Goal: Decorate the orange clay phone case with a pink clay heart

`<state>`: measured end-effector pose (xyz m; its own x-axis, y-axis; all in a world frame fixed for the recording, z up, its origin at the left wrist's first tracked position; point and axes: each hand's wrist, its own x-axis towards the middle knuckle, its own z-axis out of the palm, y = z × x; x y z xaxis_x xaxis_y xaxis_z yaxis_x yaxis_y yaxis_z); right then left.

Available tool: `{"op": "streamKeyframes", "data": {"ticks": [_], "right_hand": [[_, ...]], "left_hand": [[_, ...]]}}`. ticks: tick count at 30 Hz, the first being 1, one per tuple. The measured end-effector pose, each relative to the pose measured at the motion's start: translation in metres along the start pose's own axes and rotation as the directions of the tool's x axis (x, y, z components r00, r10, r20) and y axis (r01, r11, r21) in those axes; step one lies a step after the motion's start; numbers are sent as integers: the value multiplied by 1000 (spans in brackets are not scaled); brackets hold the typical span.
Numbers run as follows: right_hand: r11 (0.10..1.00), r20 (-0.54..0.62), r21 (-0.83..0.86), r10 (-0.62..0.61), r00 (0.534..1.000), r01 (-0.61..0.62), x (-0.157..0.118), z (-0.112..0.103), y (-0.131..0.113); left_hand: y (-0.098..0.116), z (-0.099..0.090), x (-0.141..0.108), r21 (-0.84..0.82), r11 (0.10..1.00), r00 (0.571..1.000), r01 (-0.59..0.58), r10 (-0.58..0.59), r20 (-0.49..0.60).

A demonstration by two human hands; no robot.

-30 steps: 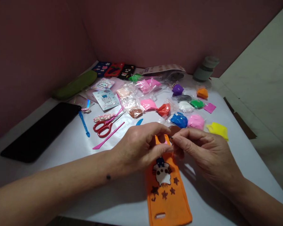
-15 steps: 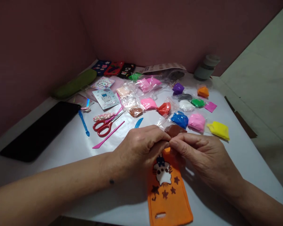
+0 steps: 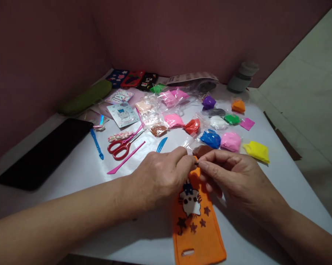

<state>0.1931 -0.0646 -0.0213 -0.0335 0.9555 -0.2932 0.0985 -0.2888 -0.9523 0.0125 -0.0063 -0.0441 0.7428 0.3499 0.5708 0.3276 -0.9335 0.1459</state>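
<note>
My left hand [image 3: 161, 173] and my right hand [image 3: 234, 180] meet fingertip to fingertip over the top end of an orange phone case [image 3: 200, 239]. Between their pinched fingers is a tiny piece of dark brown clay [image 3: 197, 164], mostly covered by the fingertips. The case lies flat, with a slot near its close end. On it are a white cat face [image 3: 192, 206] with a dark blue bow and several brown stars [image 3: 193, 227]. Just beyond my fingers rests a bag of brown clay [image 3: 202, 150], partly hidden by my hands.
Several bags of coloured clay, among them blue [image 3: 210, 139] and yellow [image 3: 256, 151], spread across the white table. Left of them lie red-handled scissors [image 3: 118, 150], a pink modelling tool [image 3: 127, 158], a blue tool [image 3: 97, 144] and a black phone [image 3: 46, 154]. A jar [image 3: 241, 78] stands at the back.
My left hand has turned, its fingers now more curled. The fingertips have parted slightly, so the dark piece and more of the orange case's top end show.
</note>
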Motion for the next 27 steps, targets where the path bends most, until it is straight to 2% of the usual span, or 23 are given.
{"op": "streamKeyframes", "data": {"ticks": [5,10,17,21,27], "right_hand": [[997,-12,-65,-44,999,43,1,1,-3],[990,-8,-111,-91,996,89,4,1,-2],[981,-1,-179,-82,997,80,2,0,0],[997,54,-79,-9,999,13,0,-2,3],[997,115,69,32,993,-40,3,-4,10]], "left_hand": [[3,-7,5,-3,1000,997,31,-31,77],[4,-6,6,-8,998,996,68,-68,49],[3,-3,5,-137,985,994,106,-108,0],[3,-4,6,-186,975,992,126,-127,2],[0,-1,2,-147,985,995,95,-95,6]]}}
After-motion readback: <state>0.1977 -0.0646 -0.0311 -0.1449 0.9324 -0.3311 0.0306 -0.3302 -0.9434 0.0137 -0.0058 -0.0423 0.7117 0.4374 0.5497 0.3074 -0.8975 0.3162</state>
